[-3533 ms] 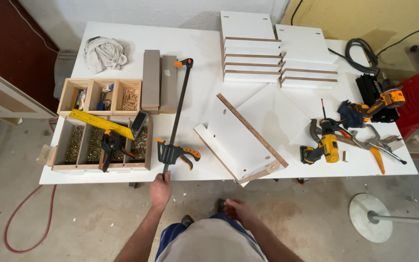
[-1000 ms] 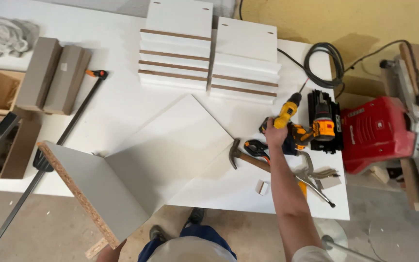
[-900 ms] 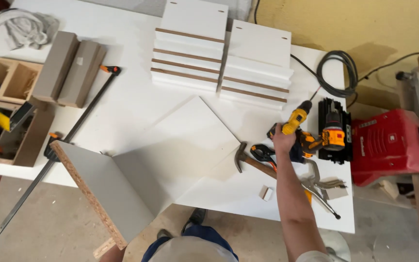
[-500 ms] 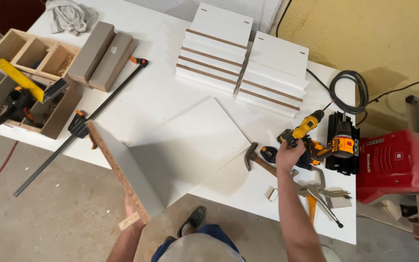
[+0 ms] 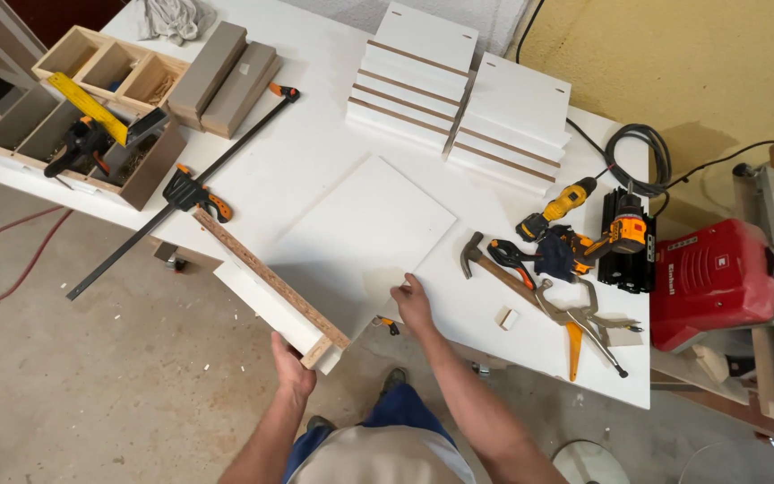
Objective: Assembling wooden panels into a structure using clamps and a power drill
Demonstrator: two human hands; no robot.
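Hammer (image 5: pixel 485 266) beside panel (image 5: pixel 360 237), tabletop (image 5: pixel 315 143) apparently open.

One label only: small white rectangular label w/ dark lettering (image 5: pixel 676 267) on the boxy red plastic machine housing (image 5: pixel 718 287), near its left edge. No packages, signs, screens.

A white table (image 5: pixel 315 152) carries everything, and the right hand (image 5: pixel 414 303) rests at its near edge on a flat white panel (image 5: pixel 365 235). Just right of that hand lie a hammer (image 5: pixel 494 267), locking pliers (image 5: pixel 584 321) and a small white block (image 5: pixel 509 318). Beyond the hand are stacked white boards (image 5: pixel 459 99); far to its left sit a long bar clamp (image 5: pixel 190 193) and a wooden compartment tray (image 5: pixel 82 112).
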